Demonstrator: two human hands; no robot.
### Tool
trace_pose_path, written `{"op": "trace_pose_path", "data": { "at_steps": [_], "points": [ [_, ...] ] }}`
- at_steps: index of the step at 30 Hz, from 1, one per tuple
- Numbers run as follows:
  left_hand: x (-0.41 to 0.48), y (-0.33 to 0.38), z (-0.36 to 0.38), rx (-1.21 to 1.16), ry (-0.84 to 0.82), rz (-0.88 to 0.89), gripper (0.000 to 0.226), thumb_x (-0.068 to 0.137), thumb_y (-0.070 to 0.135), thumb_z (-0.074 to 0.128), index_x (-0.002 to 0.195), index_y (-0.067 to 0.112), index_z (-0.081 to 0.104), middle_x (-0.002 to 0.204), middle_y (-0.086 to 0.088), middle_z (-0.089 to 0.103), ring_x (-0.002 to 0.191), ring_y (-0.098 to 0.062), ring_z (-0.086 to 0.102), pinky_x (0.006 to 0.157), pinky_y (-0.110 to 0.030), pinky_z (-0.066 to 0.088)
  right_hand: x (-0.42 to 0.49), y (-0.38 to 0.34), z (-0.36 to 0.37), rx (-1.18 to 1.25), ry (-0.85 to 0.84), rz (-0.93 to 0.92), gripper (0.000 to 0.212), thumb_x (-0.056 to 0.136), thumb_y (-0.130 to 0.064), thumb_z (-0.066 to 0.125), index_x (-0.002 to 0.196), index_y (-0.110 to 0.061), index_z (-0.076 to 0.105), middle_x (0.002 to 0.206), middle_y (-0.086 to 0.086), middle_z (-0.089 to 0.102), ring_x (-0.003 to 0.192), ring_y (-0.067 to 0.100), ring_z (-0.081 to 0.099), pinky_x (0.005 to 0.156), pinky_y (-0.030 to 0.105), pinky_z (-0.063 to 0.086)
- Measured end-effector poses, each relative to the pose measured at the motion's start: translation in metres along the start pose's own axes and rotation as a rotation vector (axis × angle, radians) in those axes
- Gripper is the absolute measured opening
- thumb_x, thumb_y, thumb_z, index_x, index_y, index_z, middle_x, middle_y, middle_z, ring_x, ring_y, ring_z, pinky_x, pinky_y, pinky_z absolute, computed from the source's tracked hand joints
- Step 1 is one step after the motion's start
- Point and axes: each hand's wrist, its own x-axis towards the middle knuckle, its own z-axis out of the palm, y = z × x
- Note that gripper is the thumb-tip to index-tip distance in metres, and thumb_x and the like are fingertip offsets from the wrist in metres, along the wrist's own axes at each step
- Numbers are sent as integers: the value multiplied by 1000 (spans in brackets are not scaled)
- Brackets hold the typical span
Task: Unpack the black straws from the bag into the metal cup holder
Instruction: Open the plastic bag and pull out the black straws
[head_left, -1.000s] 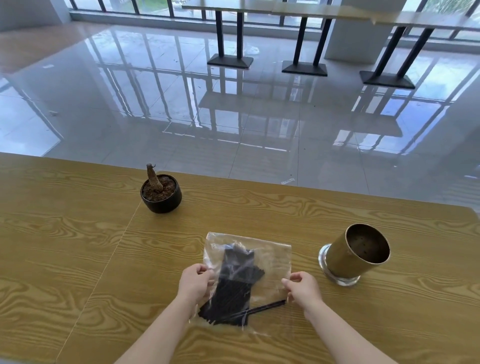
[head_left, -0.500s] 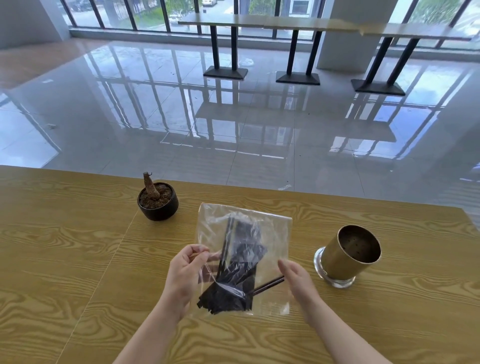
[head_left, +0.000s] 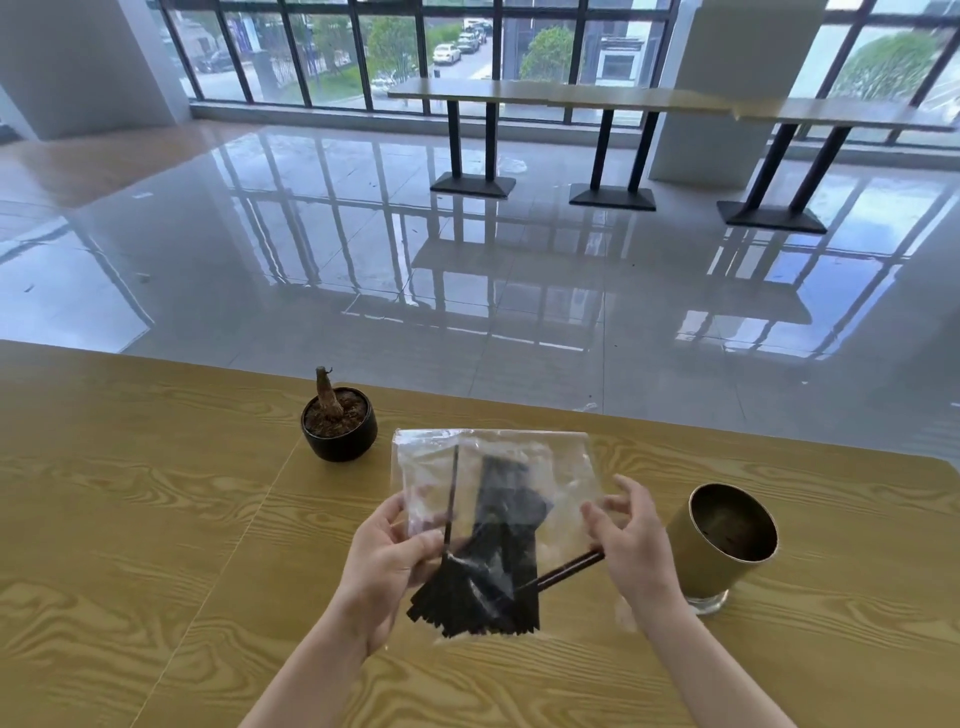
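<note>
A clear plastic bag (head_left: 561, 467) with a bundle of black straws (head_left: 498, 551) inside is held up above the wooden table (head_left: 156, 545). My left hand (head_left: 384, 566) pinches the bag's left side. My right hand (head_left: 634, 540) grips its right side, fingers partly spread against the plastic. One straw stands apart on the left inside the bag, and two others poke out sideways toward my right hand. The metal cup holder (head_left: 727, 545), a gold-coloured cylinder with a dark inside, stands on the table just right of my right hand.
A small black pot (head_left: 340, 426) with a brown stump in soil sits on the table behind and left of the bag. The table's far edge runs behind it, with a glossy tiled floor and high tables beyond.
Both hands have lifted the bag off the table and tipped it more upright. The view has tilted up, so the cup holder and pot sit lower in the frame.
</note>
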Motion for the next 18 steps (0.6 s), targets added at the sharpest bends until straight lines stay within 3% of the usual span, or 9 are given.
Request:
{"op": "trace_pose_path", "data": {
  "at_steps": [1,3,6,9,15,18],
  "points": [
    [-1,2,2,3,5,10,49,91,-11,56,129,18,57,115,-19,74,101,-40,72,70,-36,62,-3,-5,0,-179,68,-129,63,90,-32,72,144,-17,44,131,1,56,109,18,63,92,40,55],
    [-3,6,8,4,3,26,49,92,-12,56,129,18,57,115,-17,74,98,-38,74,65,-31,60,-10,-18,4,-435,180,-494,64,83,-27,80,140,-14,53,138,3,52,124,21,49,103,39,44],
    [-4,10,18,10,-20,55,49,90,-12,59,130,17,58,114,-17,75,90,-33,76,59,-28,58,-20,-46,20,-505,-18,-866,49,83,-33,76,128,-18,64,133,-3,62,124,16,53,105,39,47],
    [-7,14,29,32,-55,90,49,87,-7,67,129,18,60,115,-16,75,92,-32,75,63,-29,58,-26,-63,36,-605,-177,-996,48,88,-44,64,132,-24,62,135,-9,61,124,14,53,101,36,48],
    [-12,23,31,39,-141,106,49,89,-3,68,132,18,62,121,-15,72,103,-33,72,70,-30,58,-13,-78,37,-683,-203,-1101,43,90,-40,70,127,-19,67,129,-4,64,120,16,57,95,39,53],
    [-13,24,27,15,-217,91,54,85,-5,65,133,20,63,128,-19,68,113,-38,65,83,-37,55,-7,-84,34,-733,-211,-1161,40,90,-45,66,120,-19,70,125,-4,66,117,14,57,93,34,52]
  ]
}}
